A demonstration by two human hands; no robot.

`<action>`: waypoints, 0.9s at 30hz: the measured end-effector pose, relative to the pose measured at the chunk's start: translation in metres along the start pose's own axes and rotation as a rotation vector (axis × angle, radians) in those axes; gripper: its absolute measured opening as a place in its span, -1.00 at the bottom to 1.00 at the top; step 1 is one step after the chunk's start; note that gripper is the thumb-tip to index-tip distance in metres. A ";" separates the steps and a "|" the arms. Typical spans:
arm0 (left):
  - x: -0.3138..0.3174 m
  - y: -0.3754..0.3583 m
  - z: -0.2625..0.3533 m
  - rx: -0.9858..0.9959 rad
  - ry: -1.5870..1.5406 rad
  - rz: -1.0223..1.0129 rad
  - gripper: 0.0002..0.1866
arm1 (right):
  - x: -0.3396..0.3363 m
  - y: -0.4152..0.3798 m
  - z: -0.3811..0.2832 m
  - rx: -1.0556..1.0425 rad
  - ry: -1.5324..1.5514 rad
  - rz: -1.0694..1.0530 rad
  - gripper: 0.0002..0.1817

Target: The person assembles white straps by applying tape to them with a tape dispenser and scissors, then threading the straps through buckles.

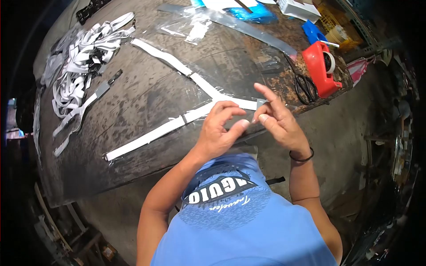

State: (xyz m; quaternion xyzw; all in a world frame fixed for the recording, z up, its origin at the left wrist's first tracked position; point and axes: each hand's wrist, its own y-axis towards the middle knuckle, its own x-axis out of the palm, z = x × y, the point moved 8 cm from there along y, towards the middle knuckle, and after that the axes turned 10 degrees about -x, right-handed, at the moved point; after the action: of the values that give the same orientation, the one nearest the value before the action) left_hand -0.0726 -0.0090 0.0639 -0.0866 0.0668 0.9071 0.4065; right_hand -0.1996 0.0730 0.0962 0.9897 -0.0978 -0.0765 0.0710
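A pair of white Y-shaped suspenders point(166, 128) with dark adjusters lies spread on the dark table, with clear plastic film around its straps. Close to where the straps join, my left hand point(220, 128) hovers over or touches the near edge. Its fingers are bent, and the thumb is apart from them. My right hand point(282, 122) is at the short tail of the suspenders, by its grey end piece. The index finger there points outward, while the thumb and another finger come together. Whatever may be between them is too small to make out.
A heap of white suspenders point(73, 88) and one separate pair point(88, 102) lie left. At right are a red tape dispenser point(317, 66) and black-handled scissors point(305, 88) near the table edge. Clear plastic point(195, 29), a blue packet point(253, 13) and a white box point(299, 9) lie farther back.
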 end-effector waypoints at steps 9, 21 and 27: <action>-0.012 -0.023 -0.018 -0.082 -0.164 0.194 -0.92 | 0.022 -0.005 0.035 0.080 -0.010 0.113 -0.37; -0.018 -0.034 -0.019 -0.036 -0.120 0.154 -0.80 | 0.034 -0.010 0.053 0.145 0.236 0.265 -0.89; -0.047 -0.007 -0.022 0.105 0.525 0.296 -0.59 | 0.005 0.035 0.038 0.024 -0.219 0.278 -0.90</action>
State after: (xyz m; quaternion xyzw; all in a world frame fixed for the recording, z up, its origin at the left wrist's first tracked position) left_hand -0.0344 -0.0423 0.0519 -0.2862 0.2279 0.8985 0.2426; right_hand -0.2070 0.0334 0.0639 0.9532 -0.2416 -0.1721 0.0578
